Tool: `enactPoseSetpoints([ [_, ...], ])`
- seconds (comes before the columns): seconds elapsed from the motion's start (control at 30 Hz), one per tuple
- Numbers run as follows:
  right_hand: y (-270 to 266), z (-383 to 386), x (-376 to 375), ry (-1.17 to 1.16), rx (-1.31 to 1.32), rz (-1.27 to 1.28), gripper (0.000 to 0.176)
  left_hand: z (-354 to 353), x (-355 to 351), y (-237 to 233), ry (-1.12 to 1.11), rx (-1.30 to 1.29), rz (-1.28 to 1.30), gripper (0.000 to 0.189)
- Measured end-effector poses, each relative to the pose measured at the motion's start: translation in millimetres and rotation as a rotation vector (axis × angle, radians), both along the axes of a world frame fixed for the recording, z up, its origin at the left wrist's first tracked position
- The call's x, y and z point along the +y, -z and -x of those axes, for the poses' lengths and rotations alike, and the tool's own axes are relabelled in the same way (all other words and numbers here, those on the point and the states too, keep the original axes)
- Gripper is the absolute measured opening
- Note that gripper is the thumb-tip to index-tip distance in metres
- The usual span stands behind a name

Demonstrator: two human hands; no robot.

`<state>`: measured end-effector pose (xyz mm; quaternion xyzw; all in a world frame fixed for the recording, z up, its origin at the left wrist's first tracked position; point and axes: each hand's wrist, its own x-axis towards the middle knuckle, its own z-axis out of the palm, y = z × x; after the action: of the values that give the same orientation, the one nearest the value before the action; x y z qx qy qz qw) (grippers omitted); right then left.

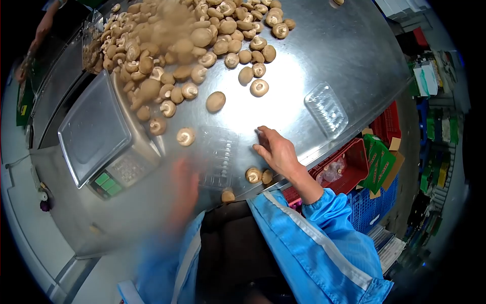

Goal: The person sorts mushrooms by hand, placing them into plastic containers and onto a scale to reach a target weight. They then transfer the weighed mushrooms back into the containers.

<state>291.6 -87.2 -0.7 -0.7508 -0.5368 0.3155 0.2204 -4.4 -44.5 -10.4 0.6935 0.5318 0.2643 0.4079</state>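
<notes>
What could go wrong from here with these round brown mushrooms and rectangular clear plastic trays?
Three round brown mushrooms at the near edge of the grey steel table might get brushed off by the loose blue right sleeve. The clear plastic tray by the table's right edge could slip off if bumped. The blurred left hand might knock the other clear plastic tray, just beside it.

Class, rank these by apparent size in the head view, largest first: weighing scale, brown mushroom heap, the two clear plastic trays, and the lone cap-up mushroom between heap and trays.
1. Brown mushroom heap
2. Weighing scale
3. Left clear tray and right clear tray: too alike to rank
4. Lone cap-up mushroom
</notes>
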Motion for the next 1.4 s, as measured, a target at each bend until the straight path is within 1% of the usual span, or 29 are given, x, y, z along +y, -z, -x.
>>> enactPoseSetpoints([
  [0.03, 4, 5, 2, 0.01, -0.002, -0.026, 0.05, 10, -9, 3, -0.029, -0.01, 0.101, 0.046],
  [0.1, 1, 18, 15, 0.019, 0.032, -0.028, 0.051, 22, -20, 8, -0.087, -0.032, 0.296, 0.039],
  [0.13, 0, 25, 23, 0.023, 0.047, -0.034, 0.051, 23, -22, 10, -0.179, -0.115, 0.515, 0.037],
  [0.17, 8, 31, 29, 0.018, -0.014, -0.086, 0.046, 23, -22, 12, -0.271, -0.201, 0.73, 0.035],
  [0.2, 14, 34, 36, -0.02, 0.011, -0.044, 0.042, 21, -20, 9, -0.363, -0.289, 0.943, 0.033],
  [0.27, 24, 38, 46, -0.097, 0.061, 0.046, 0.035, 10, -20, 1, -0.403, -0.368, 0.918, 0.033],
  [0.3, 29, 43, 45, -0.108, 0.069, 0.02, 0.025, 6, -19, -2, -0.424, -0.408, 0.906, 0.032],
  [0.4, 31, 40, 36, -0.047, 0.217, 0.077, 0.021, 12, -18, 10, -0.397, -0.567, 0.755, 0.033],
  [0.43, 34, 35, 29, -0.013, 0.208, 0.036, 0.021, 15, -19, 15, -0.408, -0.535, 0.702, 0.033],
  [0.5, 26, 23, 13, 0.137, 0.312, 0.131, 0.022, 21, -21, 24, -0.431, -0.473, 0.597, 0.033],
  [0.6, 13, 18, 3, 0.356, 0.512, 0.196, 0.029, 20, -20, 26, -0.385, -0.309, 0.685, 0.033],
  [0.63, 11, 19, 1, 0.433, 0.586, 0.206, 0.032, 16, -18, 23, -0.349, -0.358, 0.799, 0.034],
  [0.7, 11, 27, 1, 0.455, 0.643, 0.19, 0.036, -1, -15, 13, -0.266, -0.454, 1.024, 0.034],
  [0.73, 11, 33, 1, 0.467, 0.672, 0.182, 0.038, -8, -16, 10, -0.275, -0.531, 1.065, 0.034],
  [0.8, 10, 43, 4, 0.438, 0.744, 0.257, 0.04, -19, -13, 5, -0.291, -0.688, 1.14, 0.034],
  [0.93, 19, 43, 17, 0.402, 0.817, 0.317, 0.035, -15, 11, 4, -0.325, -0.606, 1.145, 0.036],
  [0.97, 23, 42, 22, 0.402, 0.839, 0.327, 0.035, -12, 19, 8, -0.305, -0.651, 1.175, 0.036],
  [1.03, 18, 43, 45, 0.372, 0.804, 0.257, 0.035, -9, 40, 16, -0.267, -0.744, 1.229, 0.037],
  [1.07, 14, 44, 59, 0.354, 0.788, 0.222, 0.035, -11, 52, 15, -0.274, -0.762, 1.213, 0.036],
  [1.13, -1, 41, 79, 0.38, 0.834, 0.194, 0.037, -15, 72, -2, -0.283, -0.79, 1.189, 0.034],
  [1.17, -10, 40, 81, 0.373, 0.8, 0.189, 0.037, -19, 75, -11, -0.283, -0.772, 1.198, 0.035],
  [1.23, -14, 33, 77, 0.334, 0.737, 0.187, 0.036, -22, 61, -18, -0.261, -0.785, 1.262, 0.034],
  [1.3, -9, 27, 50, 0.279, 0.68, 0.21, 0.035, -17, 36, -16, -0.251, -0.786, 1.369, 0.033],
  [1.37, 3, 24, 20, 0.313, 0.718, 0.312, 0.034, -13, 12, -5, -0.258, -0.781, 1.511, 0.031],
  [1.4, 11, 23, 10, 0.326, 0.736, 0.361, 0.034, -13, 7, -1, -0.312, -0.768, 1.511, 0.03],
])
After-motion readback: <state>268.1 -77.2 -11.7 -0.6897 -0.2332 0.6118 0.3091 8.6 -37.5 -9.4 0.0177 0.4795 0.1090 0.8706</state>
